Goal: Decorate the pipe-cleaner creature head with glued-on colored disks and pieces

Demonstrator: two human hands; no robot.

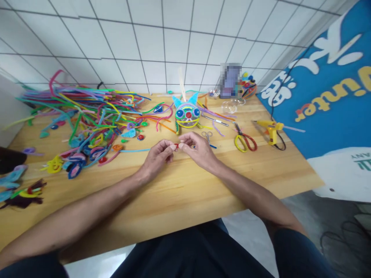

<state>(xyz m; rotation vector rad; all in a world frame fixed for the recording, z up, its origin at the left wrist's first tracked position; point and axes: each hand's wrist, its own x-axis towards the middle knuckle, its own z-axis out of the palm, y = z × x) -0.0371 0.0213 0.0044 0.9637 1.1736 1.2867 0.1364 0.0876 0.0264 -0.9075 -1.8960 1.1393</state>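
Observation:
My left hand (160, 155) and my right hand (198, 148) meet over the middle of the wooden table (185, 193). Between their fingertips is a small red piece (176, 146), pinched from both sides; its exact kind is too small to make out. Just beyond my hands stands a pipe-cleaner animal figure (188, 115) with blue ears, round blue eyes and a red nose. A blue pipe cleaner (135, 150) lies left of my left hand, its right end reaching toward the fingers. Small scissors (207, 135) rest beside my right hand, partly near a dark blue stick.
Piles of coloured pipe cleaners (84, 96) spread over the table's left side. Scissors with red and yellow handles (245, 142) and a yellow glue gun (271, 129) lie to the right. Clear plastic balls (228, 107) sit at the back, before a tiled wall (147, 42).

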